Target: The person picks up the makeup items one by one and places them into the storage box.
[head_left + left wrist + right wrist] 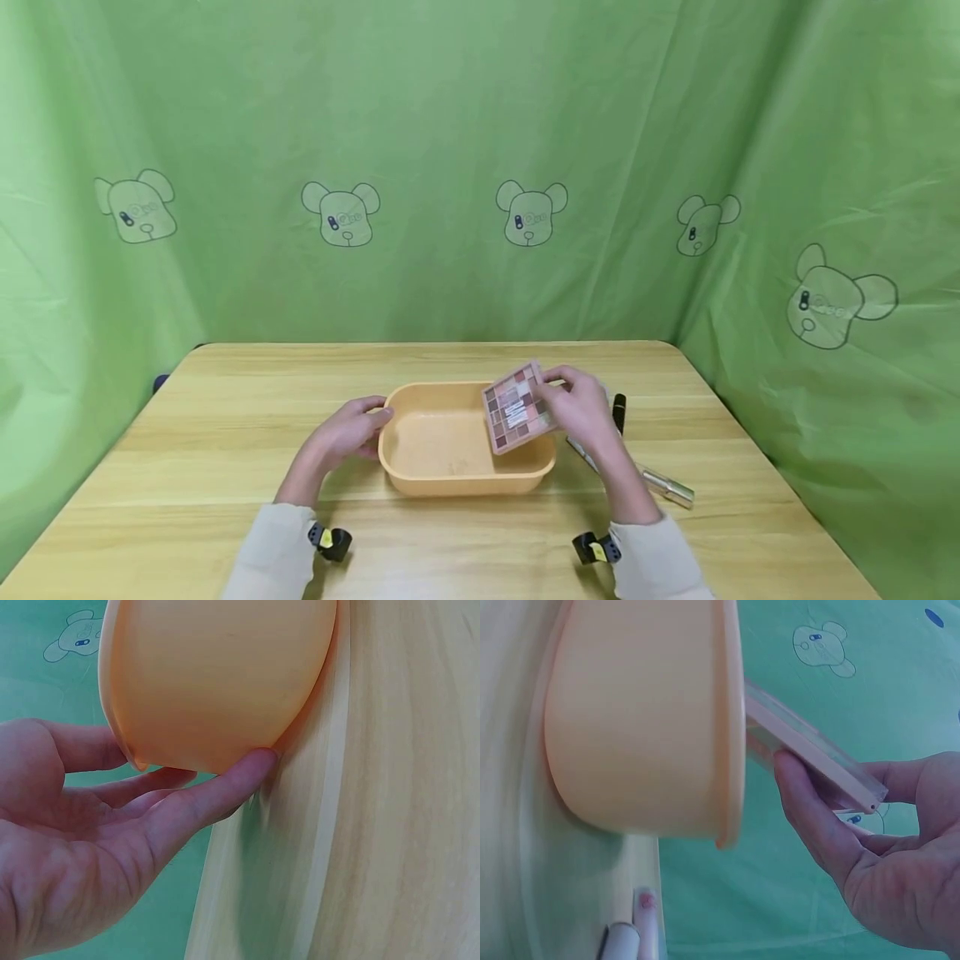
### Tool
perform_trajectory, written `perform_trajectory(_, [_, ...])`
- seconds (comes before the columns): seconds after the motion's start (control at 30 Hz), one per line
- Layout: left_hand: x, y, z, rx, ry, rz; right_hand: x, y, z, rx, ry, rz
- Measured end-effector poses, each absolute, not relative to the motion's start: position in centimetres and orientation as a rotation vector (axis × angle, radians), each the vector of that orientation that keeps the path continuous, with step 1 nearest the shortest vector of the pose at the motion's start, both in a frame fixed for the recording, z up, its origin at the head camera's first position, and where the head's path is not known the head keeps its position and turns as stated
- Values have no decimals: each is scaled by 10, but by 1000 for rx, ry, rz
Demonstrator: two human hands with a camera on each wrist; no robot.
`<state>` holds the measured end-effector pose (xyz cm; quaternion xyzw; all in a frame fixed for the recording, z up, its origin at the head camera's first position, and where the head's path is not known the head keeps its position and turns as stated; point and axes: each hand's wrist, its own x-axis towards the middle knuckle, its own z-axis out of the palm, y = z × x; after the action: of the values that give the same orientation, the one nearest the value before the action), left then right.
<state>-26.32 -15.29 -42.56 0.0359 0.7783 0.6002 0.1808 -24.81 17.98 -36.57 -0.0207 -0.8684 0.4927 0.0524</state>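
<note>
Currently palette (497, 421) tilted at right end of basin (465, 486), pinched between right-hand fingers (804, 799); left-hand fingers (225, 784) grip left end.

My worktop (225, 442): pale wood grain, rounded far corners. Green curtain (450, 100) hangs past the far edge and both side edges, creased, line-drawn bear heads (347, 218) on it. I see it darker near the far right corner.

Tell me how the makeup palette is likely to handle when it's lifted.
The palette is probably stiff: held near one edge, it looks flat, without visible sag. Its cover seems clear and shiny, so it might be somewhat slippery. The coloured squares beneath look like pressed powder, which may crack if dropped.
</note>
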Motion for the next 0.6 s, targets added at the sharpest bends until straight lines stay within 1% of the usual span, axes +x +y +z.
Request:
perform_trajectory(0.23, [-264,-152,-426,87,2214,1687,-249,170,-373,-54,-2651,1585])
perform_trajectory(0.6, [-263,-152,-425,89,2221,1677,-253,157,-380,-81,-2672,1579])
